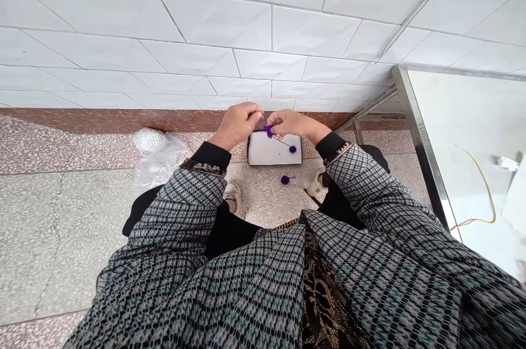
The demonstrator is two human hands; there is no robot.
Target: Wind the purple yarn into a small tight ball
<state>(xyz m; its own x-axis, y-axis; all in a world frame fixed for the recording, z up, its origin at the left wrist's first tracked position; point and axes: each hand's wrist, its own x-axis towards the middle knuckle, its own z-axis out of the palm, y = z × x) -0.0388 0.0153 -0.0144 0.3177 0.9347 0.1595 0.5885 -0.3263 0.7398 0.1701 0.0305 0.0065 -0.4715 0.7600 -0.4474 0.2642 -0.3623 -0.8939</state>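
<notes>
My left hand (pixel 236 125) and my right hand (pixel 290 125) meet in front of me, above a box. Their fingers pinch a small purple yarn tuft (pixel 268 131) and a scrap of clear plastic (pixel 261 121). A thin dark thread (pixel 282 143) runs from the tuft to a small purple yarn ball (pixel 292 149). That ball rests on the white inside of a shallow dark-edged box (pixel 274 158). Another purple ball with a short tail (pixel 285 179) lies on the floor below the box.
A white ball of yarn (pixel 148 139) sits on a clear plastic bag (pixel 158 162) on the speckled floor at left. My shoes (pixel 235 198) are close to the box. A steel-edged table (pixel 423 141) with a yellow cord (pixel 487 190) stands at right, and a white tiled wall rises ahead.
</notes>
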